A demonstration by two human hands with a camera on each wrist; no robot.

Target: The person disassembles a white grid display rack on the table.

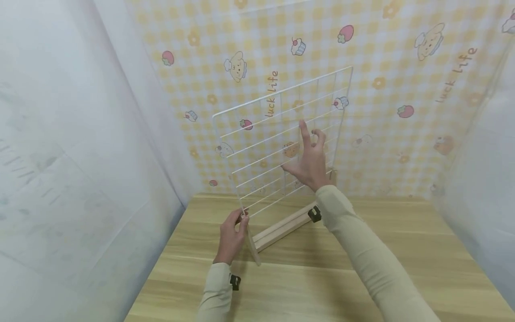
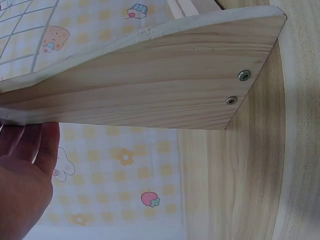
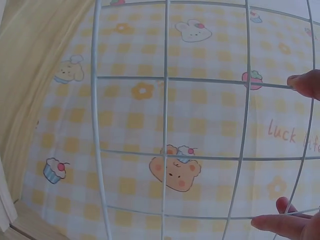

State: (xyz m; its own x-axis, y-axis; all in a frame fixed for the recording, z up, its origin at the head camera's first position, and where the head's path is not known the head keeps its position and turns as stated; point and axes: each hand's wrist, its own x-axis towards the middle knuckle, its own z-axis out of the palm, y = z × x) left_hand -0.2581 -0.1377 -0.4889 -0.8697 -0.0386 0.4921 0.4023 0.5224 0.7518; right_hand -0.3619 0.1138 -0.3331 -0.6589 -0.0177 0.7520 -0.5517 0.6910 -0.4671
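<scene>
A white wire grid panel (image 1: 283, 91) stands tilted on a light wooden stand (image 1: 281, 229) on the table. With its fingers and thumb, my left hand (image 1: 232, 235) grips the upper end of the stand's side board (image 2: 145, 80), close to the grid's lower left corner. My right hand (image 1: 311, 163) is in front of the grid, thumb and index finger spread wide. In the right wrist view, two of its fingertips (image 3: 302, 84) lie against the grid's wires. Two round bolts (image 2: 244, 75) show on the side board's outer face. The far side board is mostly hidden by my right arm.
Behind the grid hangs a yellow checked cloth (image 1: 382, 134) with cartoon prints. White sheeting (image 1: 88, 179) closes off the left side, and more hangs at the right. The wood-grain tabletop (image 1: 386, 250) spreads beneath the stand.
</scene>
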